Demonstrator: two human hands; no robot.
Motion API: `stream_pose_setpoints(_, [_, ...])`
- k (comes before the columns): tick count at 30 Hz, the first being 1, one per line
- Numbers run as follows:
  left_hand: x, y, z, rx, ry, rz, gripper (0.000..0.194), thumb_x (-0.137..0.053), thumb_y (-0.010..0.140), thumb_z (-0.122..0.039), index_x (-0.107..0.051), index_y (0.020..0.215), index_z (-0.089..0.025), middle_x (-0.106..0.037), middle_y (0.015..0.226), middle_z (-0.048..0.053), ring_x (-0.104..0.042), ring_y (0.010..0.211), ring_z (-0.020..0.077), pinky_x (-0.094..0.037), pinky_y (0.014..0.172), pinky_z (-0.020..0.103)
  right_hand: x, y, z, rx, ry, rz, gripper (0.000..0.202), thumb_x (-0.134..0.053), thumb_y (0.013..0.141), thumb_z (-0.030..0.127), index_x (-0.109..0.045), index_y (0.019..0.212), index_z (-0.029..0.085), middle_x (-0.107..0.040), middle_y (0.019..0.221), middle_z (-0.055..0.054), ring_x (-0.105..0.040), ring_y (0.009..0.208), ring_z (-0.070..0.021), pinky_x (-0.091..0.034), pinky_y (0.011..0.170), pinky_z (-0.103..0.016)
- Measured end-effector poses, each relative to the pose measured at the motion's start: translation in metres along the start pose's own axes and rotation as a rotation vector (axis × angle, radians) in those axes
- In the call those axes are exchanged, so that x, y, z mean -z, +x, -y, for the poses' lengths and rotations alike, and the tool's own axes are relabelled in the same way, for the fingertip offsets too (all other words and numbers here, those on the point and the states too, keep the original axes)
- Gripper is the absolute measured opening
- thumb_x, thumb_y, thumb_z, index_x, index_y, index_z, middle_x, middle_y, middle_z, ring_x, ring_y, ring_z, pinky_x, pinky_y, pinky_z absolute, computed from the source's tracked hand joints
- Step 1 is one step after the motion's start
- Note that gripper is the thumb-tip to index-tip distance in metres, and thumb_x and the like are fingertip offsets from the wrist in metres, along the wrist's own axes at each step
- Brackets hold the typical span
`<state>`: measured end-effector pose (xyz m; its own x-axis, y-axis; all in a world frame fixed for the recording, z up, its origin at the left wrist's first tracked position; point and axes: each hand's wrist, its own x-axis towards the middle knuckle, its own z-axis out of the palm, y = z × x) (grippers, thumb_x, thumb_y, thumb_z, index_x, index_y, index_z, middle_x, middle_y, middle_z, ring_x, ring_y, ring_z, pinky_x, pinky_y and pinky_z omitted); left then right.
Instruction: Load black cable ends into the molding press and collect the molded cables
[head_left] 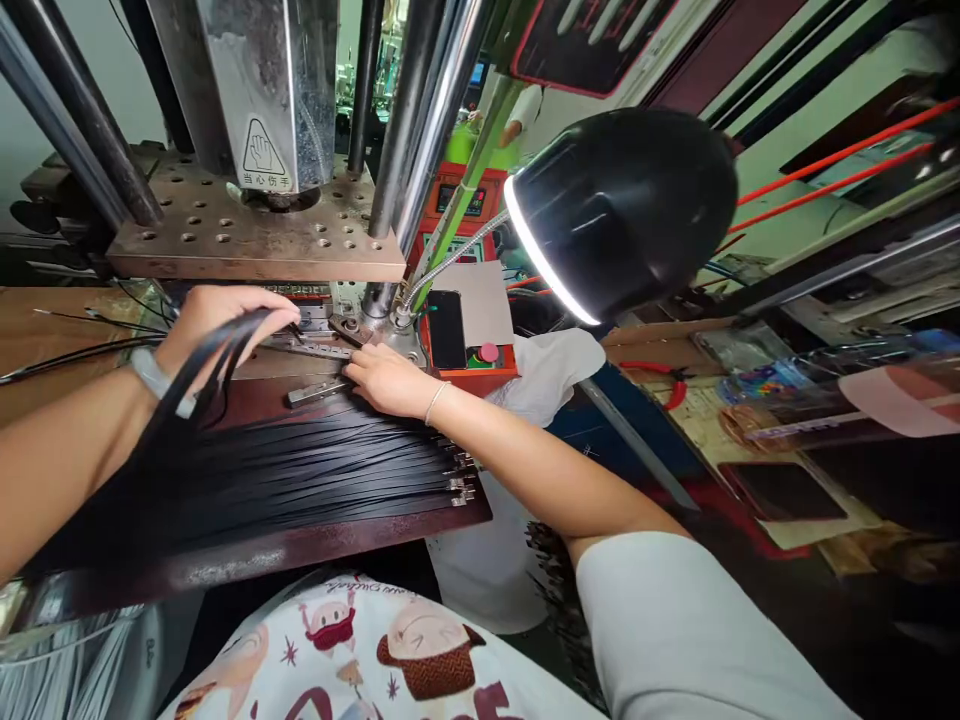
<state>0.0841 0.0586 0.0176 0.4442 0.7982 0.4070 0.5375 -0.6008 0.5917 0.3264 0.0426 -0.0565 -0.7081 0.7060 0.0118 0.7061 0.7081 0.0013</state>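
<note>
My left hand (pixel 217 325) is closed around a bunch of black straps (pixel 206 365) that droop over my wrist, fingertips near the metal fixture (pixel 319 350) under the press. My right hand (pixel 386 380) rests flat on the dark worktable (pixel 300 545), fingers touching a small metal bar (pixel 315 392) beside that fixture. A fan of several black straps (pixel 300 470) with metal end clips (pixel 461 490) lies spread across the table between my arms.
A press machine with a perforated plate (pixel 247 235) and steel columns (pixel 420 120) stands over the fixture. A lit black gooseneck lamp (pixel 622 210) hangs at right. An orange control box (pixel 469 335) with a red button, red pliers (pixel 660 375) and a cluttered bench sit beyond.
</note>
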Motion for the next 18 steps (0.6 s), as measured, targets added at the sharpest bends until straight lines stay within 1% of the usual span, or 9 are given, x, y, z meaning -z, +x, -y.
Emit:
stream_pose_setpoints(1, [0.003, 0.000, 0.005, 0.073, -0.002, -0.024, 0.040, -0.057, 0.092, -0.055, -0.080, 0.091, -0.022, -0.080, 0.093, 0.003, -0.073, 0.087, 0.0215, -0.055, 0.082, 0.026, -0.001, -0.001, 0.003, -0.012, -0.022, 0.026, 0.018, -0.052, 0.097, 0.016, -0.067, 0.105, 0.010, -0.069, 0.109, -0.017, -0.057, 0.106, -0.0283, -0.045, 0.096, -0.042])
stream_pose_setpoints(3, [0.001, 0.001, 0.017, 0.125, -0.013, -0.005, 0.042, -0.057, 0.090, -0.056, -0.080, 0.089, -0.020, -0.079, 0.092, 0.004, -0.072, 0.087, 0.0216, -0.054, 0.080, 0.026, -0.003, -0.001, 0.014, -0.010, -0.002, 0.030, 0.020, -0.049, 0.098, 0.015, -0.067, 0.107, 0.011, -0.068, 0.109, -0.016, -0.056, 0.108, -0.0280, -0.044, 0.095, -0.041])
stream_pose_setpoints(6, [-0.016, 0.000, 0.035, 0.117, -0.032, 0.086, 0.042, -0.059, 0.084, -0.054, -0.080, 0.088, -0.018, -0.080, 0.092, 0.005, -0.072, 0.087, 0.0218, -0.055, 0.082, 0.028, -0.002, 0.003, 0.035, -0.033, 0.107, 0.022, 0.016, -0.055, 0.096, 0.015, -0.068, 0.105, 0.010, -0.069, 0.108, -0.016, -0.057, 0.108, -0.0281, -0.046, 0.095, -0.040])
stream_pose_setpoints(9, [-0.030, -0.003, 0.047, 0.099, -0.037, 0.130, 0.041, -0.059, 0.079, -0.053, -0.080, 0.085, -0.019, -0.080, 0.090, 0.006, -0.072, 0.086, 0.0224, -0.056, 0.084, 0.030, 0.003, 0.011, 0.041, -0.156, 0.338, -0.034, 0.015, -0.069, 0.089, 0.017, -0.069, 0.102, 0.009, -0.071, 0.105, -0.015, -0.062, 0.102, -0.0263, -0.049, 0.093, -0.039])
stream_pose_setpoints(12, [-0.028, -0.001, 0.043, 0.129, -0.064, 0.095, 0.040, -0.061, 0.079, -0.052, -0.081, 0.090, -0.019, -0.080, 0.093, 0.006, -0.072, 0.087, 0.0223, -0.057, 0.087, 0.030, 0.007, 0.025, 0.035, -0.285, 0.709, -0.222, 0.028, -0.076, 0.080, 0.010, -0.068, 0.107, 0.012, -0.073, 0.107, -0.011, -0.067, 0.099, -0.0209, -0.052, 0.092, -0.035])
stream_pose_setpoints(13, [-0.025, 0.001, 0.039, 0.147, -0.083, 0.089, 0.039, -0.062, 0.079, -0.051, -0.081, 0.091, -0.019, -0.080, 0.094, 0.006, -0.073, 0.087, 0.0225, -0.056, 0.088, 0.030, 0.008, 0.031, 0.032, -0.314, 0.852, -0.246, 0.025, -0.075, 0.080, 0.008, -0.068, 0.104, 0.012, -0.074, 0.104, -0.009, -0.069, 0.095, -0.0190, -0.053, 0.090, -0.033])
stream_pose_setpoints(15, [-0.020, 0.003, 0.032, 0.175, -0.120, 0.091, 0.040, -0.066, 0.077, -0.051, -0.082, 0.094, -0.019, -0.080, 0.096, 0.006, -0.073, 0.090, 0.0234, -0.057, 0.089, 0.030, 0.008, 0.040, 0.030, -0.356, 1.109, -0.194, 0.006, -0.070, 0.083, 0.008, -0.068, 0.087, 0.012, -0.075, 0.090, -0.006, -0.071, 0.081, -0.0161, -0.056, 0.080, -0.029])
stream_pose_setpoints(17, [-0.020, 0.002, 0.028, 0.194, -0.147, 0.104, 0.042, -0.067, 0.076, -0.052, -0.081, 0.096, -0.018, -0.080, 0.097, 0.007, -0.073, 0.091, 0.0245, -0.057, 0.087, 0.031, 0.008, 0.044, 0.030, -0.410, 1.206, -0.136, 0.017, -0.064, 0.088, 0.012, -0.065, 0.071, 0.014, -0.073, 0.073, -0.003, -0.069, 0.068, -0.0148, -0.055, 0.070, -0.027])
stream_pose_setpoints(18, [-0.023, 0.000, 0.028, 0.203, -0.153, 0.121, 0.043, -0.067, 0.077, -0.052, -0.081, 0.099, -0.018, -0.080, 0.097, 0.007, -0.073, 0.091, 0.0248, -0.058, 0.085, 0.031, 0.008, 0.043, 0.030, -0.430, 1.161, -0.135, 0.024, -0.063, 0.089, 0.013, -0.064, 0.065, 0.014, -0.071, 0.068, -0.002, -0.068, 0.064, -0.0150, -0.053, 0.067, -0.027])
